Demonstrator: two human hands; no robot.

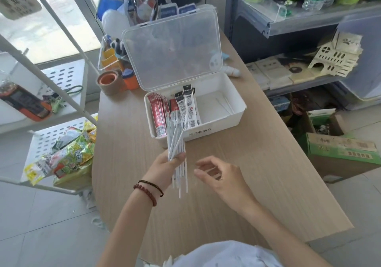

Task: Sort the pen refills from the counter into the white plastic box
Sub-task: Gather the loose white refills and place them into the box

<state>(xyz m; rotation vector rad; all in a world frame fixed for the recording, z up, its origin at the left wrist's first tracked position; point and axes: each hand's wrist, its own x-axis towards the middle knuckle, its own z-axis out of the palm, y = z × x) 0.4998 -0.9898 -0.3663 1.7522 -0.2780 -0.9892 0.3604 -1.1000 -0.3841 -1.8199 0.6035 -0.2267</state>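
Refills [176, 143]: a loose fan of thin white tubes, gripped approx. mid-length by the left hand [165, 166], tips reaching over the front wall of the white plastic box [222, 128], tails above the bench [257, 184]. Right hand [221, 177] is open, fingers loosely curled, holding nothing, just beside the tails. I judge them v. light, stiff-ish but bendy, smooth & apt to slip from the bunch or roll. Best hold is round the middle w/ the bundle squared up, not by one end. Box holds red packs [157, 112] & black-and-white packs [190, 105] at its left; clear lid [173, 46] stands open behind. Bench is pale wood-grain, flat, prob. slick. Tape roll [109, 81] at the far left corner, stocked shelves [288, 23] on the right, snack packets [70, 155] on a rack to the left.
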